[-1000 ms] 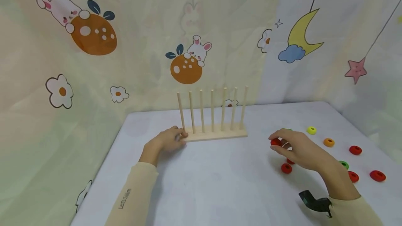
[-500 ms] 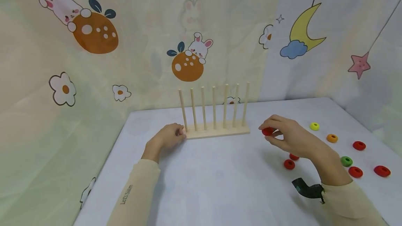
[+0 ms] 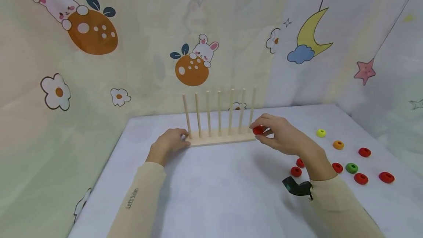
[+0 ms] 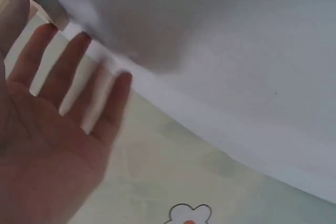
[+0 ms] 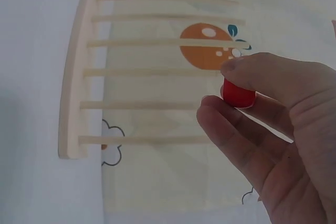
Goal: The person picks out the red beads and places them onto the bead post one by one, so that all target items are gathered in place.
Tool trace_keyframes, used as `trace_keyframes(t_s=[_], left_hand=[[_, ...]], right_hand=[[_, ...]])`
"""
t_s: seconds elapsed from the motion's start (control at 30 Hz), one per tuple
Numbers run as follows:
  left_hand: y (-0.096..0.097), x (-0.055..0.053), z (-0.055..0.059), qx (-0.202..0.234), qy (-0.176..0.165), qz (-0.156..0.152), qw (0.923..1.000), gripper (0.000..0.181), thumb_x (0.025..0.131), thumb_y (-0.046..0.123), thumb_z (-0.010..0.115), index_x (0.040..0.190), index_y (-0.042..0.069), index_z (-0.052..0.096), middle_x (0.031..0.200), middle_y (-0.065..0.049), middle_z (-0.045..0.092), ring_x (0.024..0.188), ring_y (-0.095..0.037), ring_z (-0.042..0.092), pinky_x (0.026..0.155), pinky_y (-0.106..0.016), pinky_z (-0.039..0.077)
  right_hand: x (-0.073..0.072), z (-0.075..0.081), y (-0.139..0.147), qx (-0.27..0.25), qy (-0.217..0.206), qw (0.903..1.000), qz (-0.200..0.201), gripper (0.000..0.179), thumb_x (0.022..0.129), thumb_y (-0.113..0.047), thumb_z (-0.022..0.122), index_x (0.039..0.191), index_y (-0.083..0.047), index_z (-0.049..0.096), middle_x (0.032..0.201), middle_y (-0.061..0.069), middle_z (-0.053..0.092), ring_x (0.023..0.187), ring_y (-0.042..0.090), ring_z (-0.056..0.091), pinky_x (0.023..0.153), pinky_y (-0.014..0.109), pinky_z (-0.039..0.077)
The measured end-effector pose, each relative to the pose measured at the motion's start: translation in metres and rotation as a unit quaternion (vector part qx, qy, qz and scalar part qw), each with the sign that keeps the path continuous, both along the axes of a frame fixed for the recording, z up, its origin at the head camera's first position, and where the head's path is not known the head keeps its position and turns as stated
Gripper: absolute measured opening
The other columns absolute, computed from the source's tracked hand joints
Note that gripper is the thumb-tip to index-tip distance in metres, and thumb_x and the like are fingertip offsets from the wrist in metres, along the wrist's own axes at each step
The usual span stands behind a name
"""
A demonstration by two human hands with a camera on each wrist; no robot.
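Note:
A pale wooden rack (image 3: 221, 140) with a row of upright pegs stands near the back of the table. At its left end, my left hand (image 3: 168, 143) pinches the base between thumb and fingertips; in the left wrist view the base's corner (image 4: 50, 3) touches the index fingertip, the other fingers extended. My right hand (image 3: 281, 135) holds a red bead (image 3: 258, 130) in its fingertips, just by the rack's right end. From the right wrist, that bead (image 5: 239, 96) sits between thumb and fingers, partly covered by them. The pegs carry no beads.
On the right of the white table (image 3: 211, 194) lie several loose beads: red ones (image 3: 361, 178), a green one (image 3: 351, 168), an orange one (image 3: 338, 144) and a yellow one (image 3: 321, 133). A patterned curtain (image 3: 148, 65) hangs behind.
My right hand has moved left and upward with the red bead, from above the loose beads to the rack's right end. The left hand stays at the rack's left end.

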State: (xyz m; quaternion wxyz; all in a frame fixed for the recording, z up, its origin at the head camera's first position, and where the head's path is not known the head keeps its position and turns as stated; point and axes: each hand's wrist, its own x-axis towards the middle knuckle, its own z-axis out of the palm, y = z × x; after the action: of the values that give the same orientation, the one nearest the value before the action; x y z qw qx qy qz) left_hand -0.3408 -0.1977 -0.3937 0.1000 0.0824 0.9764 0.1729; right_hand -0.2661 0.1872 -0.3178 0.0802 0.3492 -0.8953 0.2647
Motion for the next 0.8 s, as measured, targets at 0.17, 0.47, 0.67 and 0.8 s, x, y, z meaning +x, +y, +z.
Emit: trace_keyframes(t_s=[0.17, 0.47, 0.67, 0.8], left_hand=[[-0.002, -0.005, 0.001, 0.029, -0.002, 0.007, 0.9996, 0.049, 0.095, 0.038, 0.072, 0.14, 0.025, 0.06, 0.156, -0.012, 0.047, 0.147, -0.037, 0.039, 0.112, -0.065, 0.037], [-0.01, -0.01, -0.007, 0.037, -0.006, -0.026, 0.999, 0.048, 0.094, 0.038, 0.075, 0.137, 0.023, 0.059, 0.15, -0.018, 0.052, 0.141, -0.041, 0.046, 0.113, -0.06, 0.038], [-0.009, -0.01, -0.008, 0.029, -0.001, -0.034, 0.999, 0.051, 0.095, 0.04, 0.073, 0.14, 0.021, 0.058, 0.15, -0.019, 0.053, 0.142, -0.041, 0.045, 0.115, -0.059, 0.036], [-0.01, -0.009, -0.007, 0.03, -0.014, -0.015, 0.9993, 0.052, 0.095, 0.041, 0.073, 0.141, 0.024, 0.056, 0.15, -0.018, 0.054, 0.142, -0.041, 0.045, 0.115, -0.061, 0.036]], right_hand=[[-0.005, 0.002, -0.012, -0.029, -0.003, 0.9995, 0.007, 0.044, 0.089, 0.003, 0.076, 0.13, -0.008, 0.063, 0.114, 0.004, 0.067, 0.095, 0.018, 0.069, 0.083, 0.036, 0.062], [-0.013, 0.002, -0.044, -0.047, -0.008, 0.9983, 0.035, 0.036, 0.09, -0.005, 0.078, 0.123, -0.01, 0.065, 0.113, 0.0, 0.068, 0.093, 0.015, 0.069, 0.08, 0.031, 0.061], [-0.02, 0.002, -0.054, -0.064, 0.02, 0.9959, 0.061, 0.034, 0.09, -0.004, 0.078, 0.122, -0.01, 0.068, 0.107, -0.001, 0.066, 0.09, 0.015, 0.069, 0.077, 0.027, 0.061], [-0.025, -0.001, -0.061, -0.094, 0.03, 0.9917, 0.083, 0.031, 0.09, 0.0, 0.077, 0.119, -0.01, 0.069, 0.106, 0.0, 0.066, 0.088, 0.016, 0.07, 0.078, 0.029, 0.061]])
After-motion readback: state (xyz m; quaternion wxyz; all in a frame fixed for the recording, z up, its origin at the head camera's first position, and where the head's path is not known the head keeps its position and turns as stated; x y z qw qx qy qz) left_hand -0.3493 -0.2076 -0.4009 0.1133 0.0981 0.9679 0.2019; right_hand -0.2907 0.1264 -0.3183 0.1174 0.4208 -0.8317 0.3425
